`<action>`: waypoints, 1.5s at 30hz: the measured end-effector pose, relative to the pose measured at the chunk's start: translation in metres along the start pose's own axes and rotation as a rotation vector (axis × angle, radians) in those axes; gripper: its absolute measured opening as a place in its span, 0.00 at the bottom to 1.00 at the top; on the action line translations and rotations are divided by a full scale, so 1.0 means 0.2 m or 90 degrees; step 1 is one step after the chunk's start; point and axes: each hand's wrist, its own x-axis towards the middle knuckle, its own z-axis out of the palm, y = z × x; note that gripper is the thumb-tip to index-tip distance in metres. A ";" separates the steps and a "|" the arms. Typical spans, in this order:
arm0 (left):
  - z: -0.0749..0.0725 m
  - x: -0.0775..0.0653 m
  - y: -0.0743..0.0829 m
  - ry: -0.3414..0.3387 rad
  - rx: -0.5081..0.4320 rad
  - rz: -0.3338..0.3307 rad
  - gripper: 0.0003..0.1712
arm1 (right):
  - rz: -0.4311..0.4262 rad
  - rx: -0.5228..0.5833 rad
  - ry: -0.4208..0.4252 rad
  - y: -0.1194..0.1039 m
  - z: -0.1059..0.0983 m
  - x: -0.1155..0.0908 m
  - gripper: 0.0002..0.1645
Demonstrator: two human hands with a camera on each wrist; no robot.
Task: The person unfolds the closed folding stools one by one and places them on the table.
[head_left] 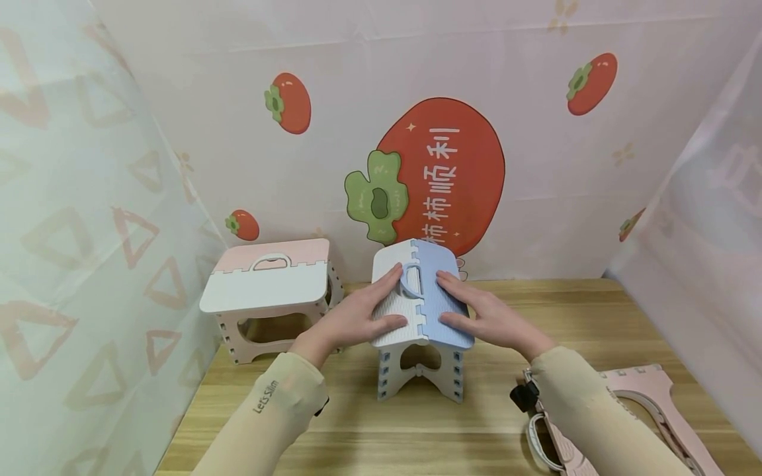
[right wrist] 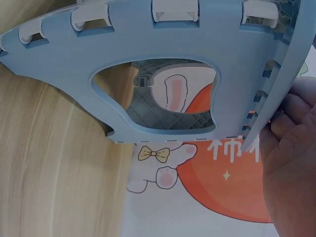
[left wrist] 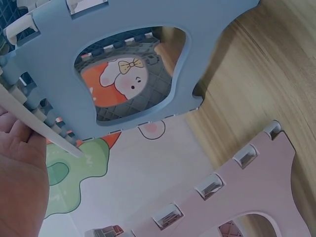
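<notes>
A small folding stool (head_left: 434, 258), its seat half white and half light blue, stands on its legs on the wooden table. Its seat dips away slightly on each side of the toothed middle seam. My left hand (head_left: 357, 311) rests on the white half with extended fingers, beside the blue carry handle (head_left: 411, 283). On the blue half lies my right hand (head_left: 491, 318), fingers also extended. Both wrist views look under the seat at the blue leg panel (left wrist: 133, 19) and its cut-out; there the seat edge hides the fingertips.
To the left stands a second folding stool (head_left: 274, 287), pink and white, with its legs out. A pink folding stool (head_left: 649, 383) lies at the front right, partly behind my right sleeve. Printed cloth (head_left: 536, 165) hangs behind and beside the wooden table (head_left: 357, 430).
</notes>
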 end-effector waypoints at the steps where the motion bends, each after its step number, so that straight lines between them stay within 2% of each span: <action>1: 0.00 0.00 0.00 -0.002 0.001 -0.002 0.53 | -0.001 -0.002 0.000 0.00 0.00 0.00 0.45; 23: 0.01 -0.02 0.00 -0.019 0.015 -0.020 0.51 | 0.005 -0.023 -0.001 0.00 0.02 -0.01 0.44; 45: 0.00 -0.02 0.01 -0.024 0.016 -0.018 0.51 | -0.010 -0.057 0.001 -0.01 0.01 -0.02 0.44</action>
